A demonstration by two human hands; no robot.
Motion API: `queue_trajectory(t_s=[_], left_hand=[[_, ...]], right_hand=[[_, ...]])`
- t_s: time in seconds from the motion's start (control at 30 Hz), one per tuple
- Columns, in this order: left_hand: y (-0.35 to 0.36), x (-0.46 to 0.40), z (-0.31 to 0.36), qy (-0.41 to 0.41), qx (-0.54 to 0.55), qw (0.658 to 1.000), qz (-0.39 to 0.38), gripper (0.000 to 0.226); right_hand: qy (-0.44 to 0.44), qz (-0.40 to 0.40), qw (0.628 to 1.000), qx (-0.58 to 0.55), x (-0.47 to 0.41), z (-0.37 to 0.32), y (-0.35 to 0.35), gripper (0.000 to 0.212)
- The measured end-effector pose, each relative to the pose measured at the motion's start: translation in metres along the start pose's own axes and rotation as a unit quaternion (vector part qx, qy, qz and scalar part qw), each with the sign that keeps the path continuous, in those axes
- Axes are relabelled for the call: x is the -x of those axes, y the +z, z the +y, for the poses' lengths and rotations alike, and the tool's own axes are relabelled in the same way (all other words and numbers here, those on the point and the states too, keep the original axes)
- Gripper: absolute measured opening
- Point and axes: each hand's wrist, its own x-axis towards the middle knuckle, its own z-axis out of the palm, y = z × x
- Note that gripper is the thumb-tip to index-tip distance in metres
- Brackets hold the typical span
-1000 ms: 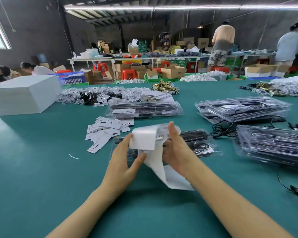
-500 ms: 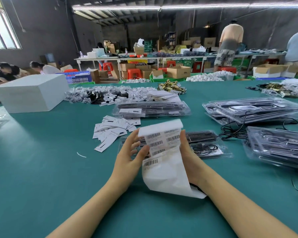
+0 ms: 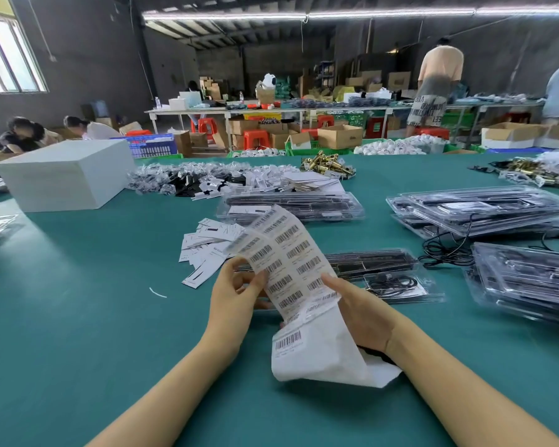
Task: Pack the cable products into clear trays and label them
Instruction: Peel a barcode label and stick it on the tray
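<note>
A long white strip of barcode labels [image 3: 291,269] stands unrolled in front of me above the green table [image 3: 78,317]. My left hand [image 3: 236,298] pinches its left edge and my right hand [image 3: 355,311] holds its right edge; the bare backing curls down onto the table. Behind the strip lies a clear tray [image 3: 378,272] holding black cables, partly hidden by the strip. A pile of small white cards [image 3: 207,250] lies to the left of it.
Stacks of filled clear trays sit at the right [image 3: 484,211], [image 3: 530,282] and centre back [image 3: 291,204]. A loose black cable [image 3: 446,253] lies between them. A white box [image 3: 65,175] stands at the left. People work at other tables behind.
The label strip has unrolled: a second ago it was a curled roll between my hands, now a long run of barcode labels stands up. Both hands stayed near the same spot.
</note>
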Motion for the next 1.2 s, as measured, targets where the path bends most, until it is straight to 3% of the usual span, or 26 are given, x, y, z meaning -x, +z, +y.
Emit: queue_trajectory(t_s=[0.17, 0.3, 0.37, 0.47, 0.6, 0.7, 0.9, 1.1, 1.2], left_hand=[[-0.013, -0.007, -0.001, 0.006, -0.031, 0.996, 0.089, 0.024], [-0.015, -0.01, -0.001, -0.011, -0.015, 0.995, 0.1, 0.023], [-0.01, -0.009, 0.002, -0.031, 0.032, 0.997, 0.067, 0.02], [-0.004, -0.006, 0.005, -0.077, 0.087, 0.993, -0.029, 0.042], [-0.002, 0.0, -0.001, -0.103, 0.016, 0.979, -0.176, 0.055], [-0.003, 0.0, -0.003, -0.091, -0.01, 0.97, -0.225, 0.055], [-0.003, 0.0, -0.001, -0.097, -0.015, 0.971, -0.217, 0.046], [-0.003, 0.001, -0.003, -0.094, -0.004, 0.975, -0.202, 0.042], [-0.002, 0.002, -0.002, -0.086, 0.0, 0.978, -0.193, 0.04]], right_hand=[[-0.012, 0.033, 0.997, 0.067, -0.003, 0.003, -0.005, 0.047], [-0.045, 0.11, 0.991, 0.066, -0.003, 0.003, -0.007, 0.044], [-0.084, 0.158, 0.982, 0.052, -0.005, 0.003, -0.006, 0.031], [-0.169, 0.287, 0.941, 0.064, -0.011, 0.003, -0.008, 0.018], [-0.233, 0.429, 0.868, 0.091, -0.012, 0.003, -0.017, 0.011], [-0.246, 0.447, 0.852, 0.117, -0.012, 0.006, -0.02, 0.011], [-0.257, 0.437, 0.844, 0.178, -0.014, 0.008, -0.016, 0.009], [-0.269, 0.43, 0.845, 0.169, -0.017, 0.012, -0.008, 0.011], [-0.27, 0.461, 0.823, 0.193, -0.017, 0.014, -0.008, 0.021]])
